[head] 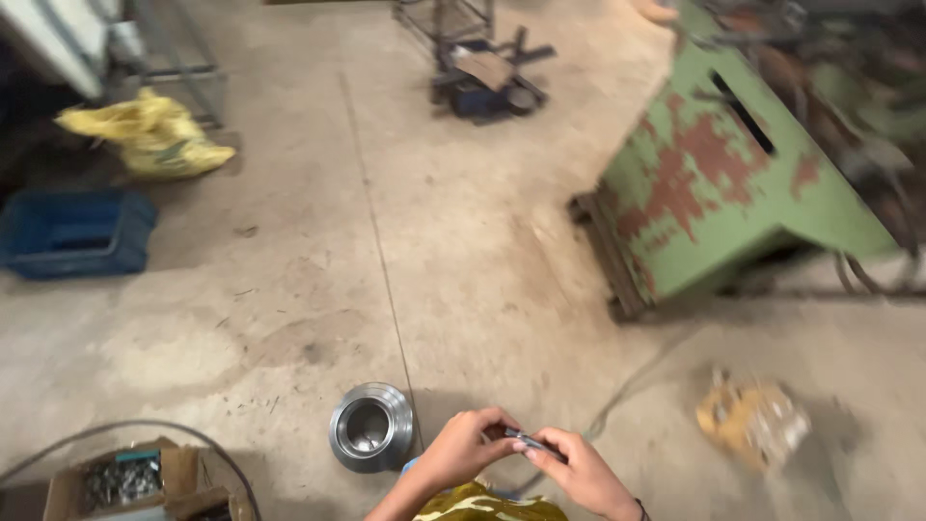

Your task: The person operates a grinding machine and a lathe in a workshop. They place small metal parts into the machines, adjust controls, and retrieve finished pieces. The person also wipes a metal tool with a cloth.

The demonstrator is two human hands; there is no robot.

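While crouched over a concrete floor (pixel 463 241), left hand (pixel 470 446) and right hand (pixel 577 470) pinching one small dark metal piece (pixel 533 444) between closed fingertips, beside a steel pot (pixel 370 426), near a cardboard box (pixel 121 482).

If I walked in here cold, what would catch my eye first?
Probably the big green machine base at upper right, its paint flaked into rust-red patches. Next, at the bottom edge, the left hand and right hand meet around a small dark metal piece, with a shiny steel pot standing on the concrete floor just left of them. A crumpled yellow bag and a blue crate brighten the far left.
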